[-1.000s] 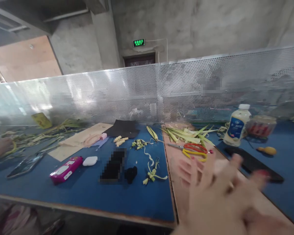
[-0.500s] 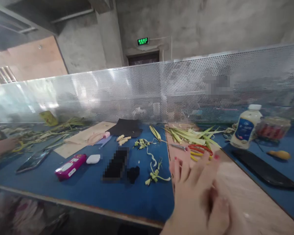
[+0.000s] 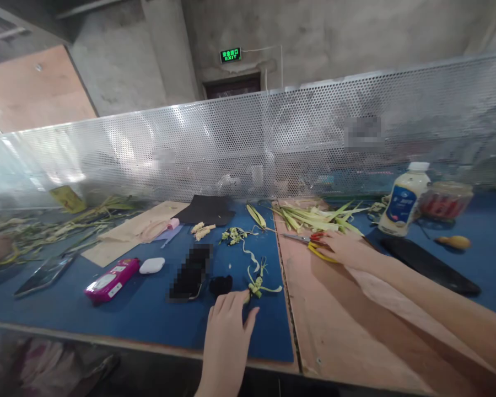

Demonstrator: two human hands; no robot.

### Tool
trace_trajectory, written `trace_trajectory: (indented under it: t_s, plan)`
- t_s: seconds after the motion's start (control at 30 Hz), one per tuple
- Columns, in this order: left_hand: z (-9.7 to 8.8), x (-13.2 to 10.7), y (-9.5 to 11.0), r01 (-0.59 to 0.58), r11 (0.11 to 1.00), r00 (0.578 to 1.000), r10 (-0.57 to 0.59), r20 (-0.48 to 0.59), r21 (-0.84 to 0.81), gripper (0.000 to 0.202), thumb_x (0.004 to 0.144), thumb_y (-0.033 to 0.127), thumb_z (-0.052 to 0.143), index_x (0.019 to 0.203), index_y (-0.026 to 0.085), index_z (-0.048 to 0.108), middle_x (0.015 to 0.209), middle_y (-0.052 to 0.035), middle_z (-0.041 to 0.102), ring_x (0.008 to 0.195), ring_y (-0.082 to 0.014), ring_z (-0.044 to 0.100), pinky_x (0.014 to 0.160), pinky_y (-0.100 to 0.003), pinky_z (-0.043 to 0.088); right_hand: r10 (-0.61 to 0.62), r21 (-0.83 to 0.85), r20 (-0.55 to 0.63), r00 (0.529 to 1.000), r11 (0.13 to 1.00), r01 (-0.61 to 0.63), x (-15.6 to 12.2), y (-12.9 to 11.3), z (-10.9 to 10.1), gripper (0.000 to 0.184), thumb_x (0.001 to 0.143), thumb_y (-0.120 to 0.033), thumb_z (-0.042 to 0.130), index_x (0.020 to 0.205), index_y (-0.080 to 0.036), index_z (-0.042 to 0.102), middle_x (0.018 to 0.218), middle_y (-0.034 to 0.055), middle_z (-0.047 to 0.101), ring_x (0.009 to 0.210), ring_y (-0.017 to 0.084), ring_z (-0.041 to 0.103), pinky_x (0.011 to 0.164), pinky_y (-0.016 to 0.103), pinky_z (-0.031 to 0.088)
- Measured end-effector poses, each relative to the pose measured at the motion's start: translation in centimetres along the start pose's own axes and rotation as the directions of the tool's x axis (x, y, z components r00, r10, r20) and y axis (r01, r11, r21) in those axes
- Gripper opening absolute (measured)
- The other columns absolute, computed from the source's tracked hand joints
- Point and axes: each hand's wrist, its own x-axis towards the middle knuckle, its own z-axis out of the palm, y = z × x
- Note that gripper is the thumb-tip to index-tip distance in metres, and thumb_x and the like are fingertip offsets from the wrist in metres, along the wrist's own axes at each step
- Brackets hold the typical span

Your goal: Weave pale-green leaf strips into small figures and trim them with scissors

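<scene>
Scissors [image 3: 311,246] under right fingers [image 3: 333,242], grip unclear; left fingers [image 3: 227,303] parted at leaf scraps [image 3: 256,287]; jar [image 3: 447,202] holds red items.

So the scissors [image 3: 317,249] have one red handle, mostly covered up, and one yellow, with metal blades aimed left over the bare wood board [image 3: 314,320]. The pale-green plant-strip bundle [image 3: 256,288] is kinda scraggly, loose ends splayed out, sitting on the blue tabletop [image 3: 268,333] near the seam.

Scissors [image 3: 301,239] on board [image 3: 314,320], leaf strips [image 3: 314,218] behind, leaf pc [image 3: 256,286] to L, 1 btl [image 3: 403,203] to R, jar [image 3: 446,199] beside
</scene>
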Motion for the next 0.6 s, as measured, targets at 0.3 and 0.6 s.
trace_trajectory:
  t_s: [0.3,0.6]
  plan:
    - [0.4,0.8,0.2,0.023,0.996,0.998,-0.027,-0.052,-0.081,0.011,0.081,0.015,0.049,0.079,0.019,0.059,0.078,-0.0034,0.063,0.077,-0.0205,0.058,0.069,-0.033,0.046,0.108,-0.289,0.074,0.991,0.954,-0.083,1.2,1.0,2.5,0.027,0.088,-0.039,0.048,0.093,-0.015,0.058,0.095,0.0061,0.059,0.087,0.017,0.056,0.078,0.036,0.046]
    - [-0.7,1.1,0.6,0.138,0.969,0.987,-0.117,0.114,-0.203,0.018,0.085,0.022,0.045,0.081,0.020,0.063,0.080,-0.0028,0.064,0.078,-0.0176,0.058,0.070,-0.030,0.045,0.101,-0.342,0.094,0.990,0.937,-0.064,0.8,1.6,2.8,0.034,0.088,-0.044,0.045,0.100,-0.014,0.056,0.098,0.0063,0.058,0.091,0.019,0.055,0.079,0.038,0.044]
